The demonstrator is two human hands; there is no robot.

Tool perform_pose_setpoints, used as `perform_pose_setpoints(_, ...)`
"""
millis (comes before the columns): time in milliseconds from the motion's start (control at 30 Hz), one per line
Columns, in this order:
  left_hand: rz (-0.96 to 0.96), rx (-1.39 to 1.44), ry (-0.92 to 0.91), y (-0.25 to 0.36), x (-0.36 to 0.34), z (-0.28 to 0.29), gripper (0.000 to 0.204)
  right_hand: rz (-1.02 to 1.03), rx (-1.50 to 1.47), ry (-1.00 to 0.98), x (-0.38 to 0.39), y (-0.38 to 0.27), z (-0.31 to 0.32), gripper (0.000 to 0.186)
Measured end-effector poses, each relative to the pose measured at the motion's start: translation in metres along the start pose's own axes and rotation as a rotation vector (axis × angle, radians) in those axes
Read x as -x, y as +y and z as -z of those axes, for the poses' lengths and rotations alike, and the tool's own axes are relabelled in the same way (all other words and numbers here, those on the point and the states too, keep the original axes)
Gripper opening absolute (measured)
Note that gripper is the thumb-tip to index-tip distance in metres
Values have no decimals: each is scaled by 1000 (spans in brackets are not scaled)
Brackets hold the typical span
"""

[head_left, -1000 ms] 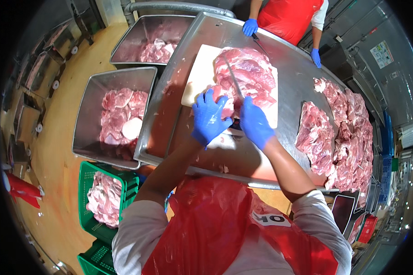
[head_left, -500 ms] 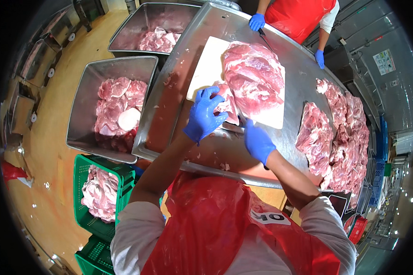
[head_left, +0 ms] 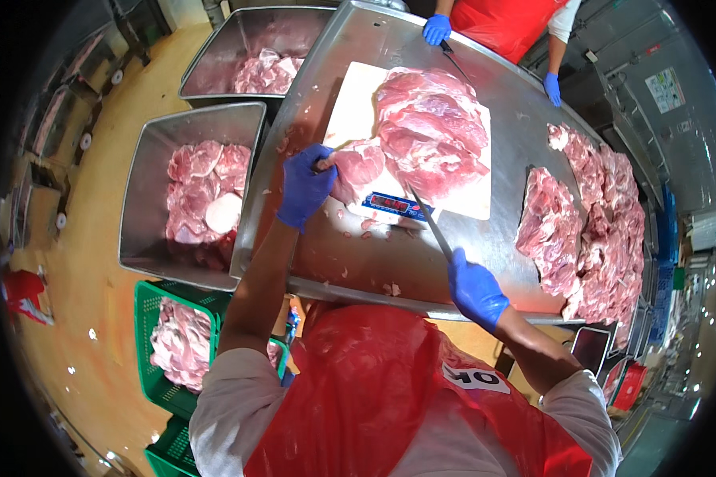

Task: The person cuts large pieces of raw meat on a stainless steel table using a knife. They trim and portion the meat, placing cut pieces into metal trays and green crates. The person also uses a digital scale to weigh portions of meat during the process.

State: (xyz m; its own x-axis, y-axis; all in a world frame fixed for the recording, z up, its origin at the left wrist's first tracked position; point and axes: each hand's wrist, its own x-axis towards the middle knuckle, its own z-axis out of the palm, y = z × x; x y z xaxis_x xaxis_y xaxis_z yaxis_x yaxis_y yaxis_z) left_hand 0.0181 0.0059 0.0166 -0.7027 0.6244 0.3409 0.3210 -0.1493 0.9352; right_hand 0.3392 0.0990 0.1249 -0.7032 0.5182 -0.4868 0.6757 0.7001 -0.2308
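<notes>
My gloved left hand (head_left: 305,184) grips a small cut of pork (head_left: 356,168) at the lower left of the white cutting board (head_left: 348,107). A large slab of pork (head_left: 429,127) lies on the board to the right of that cut. My gloved right hand (head_left: 473,290), at the front of the steel table (head_left: 505,127), is closed on the handle of a long knife (head_left: 433,228), its blade pointing up-left to the slab. A blue digital scale (head_left: 390,203) with a red display shows at the board's front edge.
Several pork pieces (head_left: 549,222) lie at the table's right. Steel bins of meat (head_left: 139,191) and green crates (head_left: 147,354) stand on the left. Across the table, a co-worker in a red apron (head_left: 505,24) has gloved hands (head_left: 436,30) at the edge, beside another knife (head_left: 449,52).
My left hand has moved left with the small cut, separating it from the slab. My right hand with the knife has drawn down and right, off the meat. The blue scale has come into view.
</notes>
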Motion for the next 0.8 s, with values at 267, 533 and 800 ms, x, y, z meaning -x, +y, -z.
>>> perform_pose_setpoints(267,-270,-198,-162,27,-2,-4,12,124,-145,296,-177,-83,16,26)
perform_pose_setpoints(533,-200,-83,106,66,-46,68,7,184,-274,369,-62,-17,-12,18)
perform_pose_setpoints(800,-483,-784,468,103,-283,186,27,277,-171,729,-51,91,17,5)
